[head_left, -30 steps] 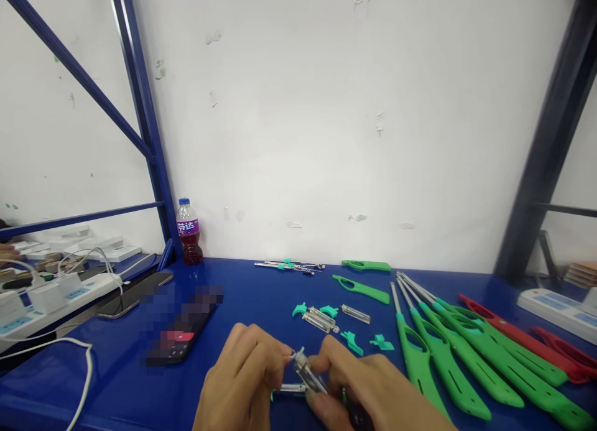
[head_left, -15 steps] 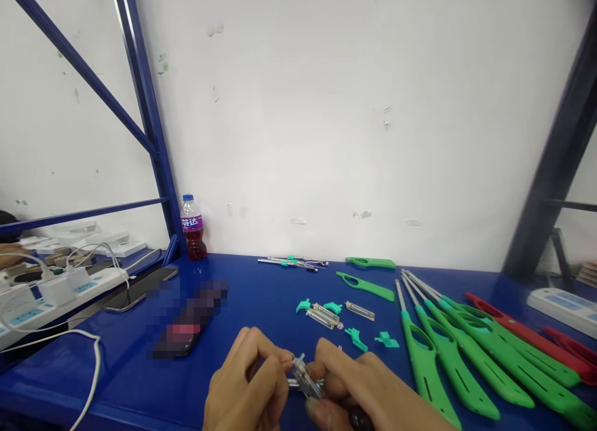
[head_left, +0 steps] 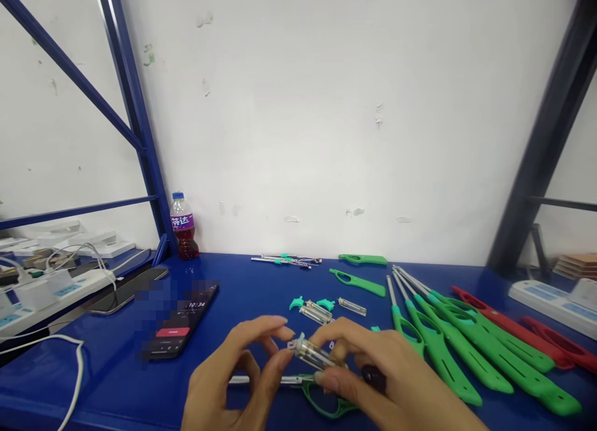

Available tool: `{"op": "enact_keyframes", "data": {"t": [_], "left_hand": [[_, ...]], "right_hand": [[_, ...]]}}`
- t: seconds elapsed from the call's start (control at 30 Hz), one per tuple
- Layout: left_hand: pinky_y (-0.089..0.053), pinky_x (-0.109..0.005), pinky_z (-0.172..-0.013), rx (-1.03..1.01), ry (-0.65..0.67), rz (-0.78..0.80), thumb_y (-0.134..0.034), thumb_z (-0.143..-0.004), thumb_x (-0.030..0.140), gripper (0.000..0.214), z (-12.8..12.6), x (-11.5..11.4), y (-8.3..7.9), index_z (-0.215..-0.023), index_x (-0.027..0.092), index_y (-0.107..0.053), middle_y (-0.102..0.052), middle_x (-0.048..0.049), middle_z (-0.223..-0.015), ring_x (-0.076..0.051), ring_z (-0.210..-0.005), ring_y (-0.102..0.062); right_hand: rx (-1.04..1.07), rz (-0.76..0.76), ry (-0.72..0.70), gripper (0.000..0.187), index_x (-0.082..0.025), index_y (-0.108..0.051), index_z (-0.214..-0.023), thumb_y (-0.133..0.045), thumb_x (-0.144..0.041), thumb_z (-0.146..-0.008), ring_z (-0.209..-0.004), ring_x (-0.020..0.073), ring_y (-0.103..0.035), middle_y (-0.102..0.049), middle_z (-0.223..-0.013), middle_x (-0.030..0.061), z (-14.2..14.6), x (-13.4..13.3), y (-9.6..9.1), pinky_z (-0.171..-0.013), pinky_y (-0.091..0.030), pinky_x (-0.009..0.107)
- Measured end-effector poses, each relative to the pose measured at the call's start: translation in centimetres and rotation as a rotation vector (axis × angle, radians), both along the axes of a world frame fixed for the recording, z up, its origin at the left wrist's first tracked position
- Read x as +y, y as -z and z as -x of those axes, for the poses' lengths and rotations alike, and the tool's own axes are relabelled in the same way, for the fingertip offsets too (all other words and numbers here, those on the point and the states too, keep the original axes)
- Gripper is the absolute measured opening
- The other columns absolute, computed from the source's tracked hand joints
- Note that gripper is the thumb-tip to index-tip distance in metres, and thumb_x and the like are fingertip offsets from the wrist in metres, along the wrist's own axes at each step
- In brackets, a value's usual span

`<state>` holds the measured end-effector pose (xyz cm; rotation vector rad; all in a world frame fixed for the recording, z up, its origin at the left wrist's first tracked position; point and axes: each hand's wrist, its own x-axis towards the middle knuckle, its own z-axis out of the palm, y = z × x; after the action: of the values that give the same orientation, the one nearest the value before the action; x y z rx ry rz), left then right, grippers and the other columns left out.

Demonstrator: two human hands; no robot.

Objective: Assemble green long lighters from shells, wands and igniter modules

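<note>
My right hand (head_left: 359, 372) grips a clear lighter fuel tank (head_left: 314, 355) between thumb and forefinger, valve end toward the left. A dark rounded handle (head_left: 373, 376) is tucked in the same hand; the rest of it is hidden. At the valve end, the thumb and forefinger of my left hand (head_left: 247, 369) pinch a tiny pale purple clip (head_left: 291, 344). Under both hands lies a green lighter casing (head_left: 321, 406) with a metal tube (head_left: 237, 380), partly covered. Just beyond are more clear fuel tanks (head_left: 317, 313) and teal triggers (head_left: 296, 303).
Several green long-nosed lighters (head_left: 459, 344) and red ones (head_left: 508, 325) fan out at the right. Farther back lie green casing halves (head_left: 361, 283) and metal tubes with wires (head_left: 284, 260). At left are a phone (head_left: 186, 325), a bottle (head_left: 185, 229), a white cable (head_left: 77, 375) and a power strip (head_left: 88, 287).
The fuel tank has turned flatter, its valve end now pointing left. My left hand has opened its posture around the clip, uncovering the casing beneath. The camera view has shifted slightly right.
</note>
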<state>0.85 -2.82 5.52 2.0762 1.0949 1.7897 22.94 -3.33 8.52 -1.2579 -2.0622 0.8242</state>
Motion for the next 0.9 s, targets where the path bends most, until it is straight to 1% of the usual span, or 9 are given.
{"op": "enact_keyframes", "data": {"t": [0.13, 0.23, 0.3, 0.43, 0.5, 0.57, 0.7, 0.8, 0.9], "left_hand": [[-0.061, -0.020, -0.052, 0.002, 0.169, 0.200, -0.077, -0.096, 0.043, 0.031, 0.3, 0.2, -0.7, -0.123, 0.027, -0.079, -0.083, -0.0061, -0.097, -0.019, -0.065, -0.075], [-0.062, -0.024, -0.053, -0.002, 0.333, 0.312, -0.078, -0.095, 0.049, 0.030, 0.4, 0.3, -1.0, -0.114, 0.027, -0.084, -0.083, -0.0084, -0.094, -0.021, -0.068, -0.076], [-0.063, -0.025, -0.054, -0.017, 0.392, 0.344, -0.079, -0.094, 0.052, 0.030, 0.3, 0.3, -1.1, -0.105, 0.025, -0.086, -0.082, -0.0095, -0.091, -0.023, -0.069, -0.076], [-0.065, -0.025, -0.059, -0.040, 0.336, 0.318, -0.078, -0.094, 0.053, 0.030, 0.5, 0.3, -1.3, -0.095, 0.023, -0.084, -0.082, -0.0091, -0.093, -0.023, -0.073, -0.077], [-0.066, -0.025, -0.065, 0.004, 0.305, 0.294, -0.077, -0.095, 0.048, 0.025, 0.7, 0.4, -1.4, -0.092, 0.023, -0.082, -0.081, -0.0067, -0.090, -0.023, -0.075, -0.078], [-0.063, -0.022, -0.064, 0.073, 0.313, 0.293, -0.074, -0.098, 0.040, 0.019, 0.9, 0.7, -1.3, -0.087, 0.024, -0.077, -0.078, -0.0011, -0.079, -0.018, -0.066, -0.076], [-0.052, -0.016, -0.050, 0.176, 0.223, 0.262, -0.071, -0.098, 0.034, 0.015, 0.6, 1.5, -0.1, -0.086, 0.026, -0.072, -0.065, 0.0069, -0.061, -0.011, -0.049, -0.062], [-0.051, -0.016, -0.049, 0.252, 0.155, 0.247, -0.069, -0.099, 0.037, 0.015, 0.4, 1.9, 0.9, -0.091, 0.026, -0.075, -0.068, 0.0044, -0.069, -0.013, -0.055, -0.063], [-0.053, -0.017, -0.052, 0.299, 0.172, 0.265, -0.066, -0.101, 0.036, 0.013, 0.4, 2.1, 1.6, -0.096, 0.028, -0.074, -0.074, 0.0027, -0.082, -0.014, -0.063, -0.068]], "right_hand": [[0.079, -0.011, 0.002, 0.013, -0.035, -0.070, -0.109, -0.070, -0.029, -0.097, -0.079, 0.0162, -0.066, -0.076, -0.085, -0.0076, 0.5, 0.2, 0.0, -0.067, -0.040, 0.023], [0.183, 0.019, -0.034, 0.017, -0.031, -0.063, -0.104, -0.072, -0.022, -0.093, -0.071, 0.0136, -0.064, -0.075, -0.079, -0.0097, 1.0, 0.2, -0.1, -0.063, -0.038, 0.022], [0.227, 0.055, -0.055, 0.020, -0.030, -0.059, -0.101, -0.074, -0.021, -0.091, -0.069, 0.0129, -0.064, -0.075, -0.078, -0.0105, 1.1, 0.0, -0.2, -0.060, -0.037, 0.022], [0.185, 0.060, -0.003, 0.028, -0.034, -0.063, -0.114, -0.077, -0.030, -0.090, -0.076, 0.0145, -0.070, -0.080, -0.097, -0.0083, 0.4, -0.2, -0.3, -0.063, -0.042, 0.023], [0.084, -0.012, 0.085, 0.020, -0.036, -0.068, -0.116, -0.072, -0.039, -0.096, -0.086, 0.0171, -0.072, -0.079, -0.105, -0.0066, -0.5, -0.2, -0.3, -0.071, -0.046, 0.025], [-0.045, -0.078, 0.175, 0.013, -0.036, -0.073, -0.109, -0.067, -0.043, -0.100, -0.092, 0.0200, -0.072, -0.080, -0.102, -0.0054, -1.6, 0.0, -0.2, -0.079, -0.048, 0.028], [-0.267, -0.075, 0.253, 0.007, -0.031, -0.079, -0.093, -0.072, -0.031, -0.097, -0.090, 0.0248, -0.075, -0.082, -0.094, -0.0023, -3.2, 0.7, 0.1, -0.082, -0.049, 0.033], [-0.332, -0.074, 0.265, 0.010, -0.030, -0.081, -0.091, -0.073, -0.029, -0.096, -0.089, 0.0268, -0.076, -0.083, -0.093, -0.0011, -3.5, 0.9, 0.2, -0.081, -0.051, 0.035], [-0.299, -0.080, 0.250, 0.010, -0.031, -0.082, -0.095, -0.073, -0.031, -0.096, -0.089, 0.0261, -0.077, -0.084, -0.095, -0.0019, -3.1, 0.7, 0.1, -0.079, -0.052, 0.035]]}}
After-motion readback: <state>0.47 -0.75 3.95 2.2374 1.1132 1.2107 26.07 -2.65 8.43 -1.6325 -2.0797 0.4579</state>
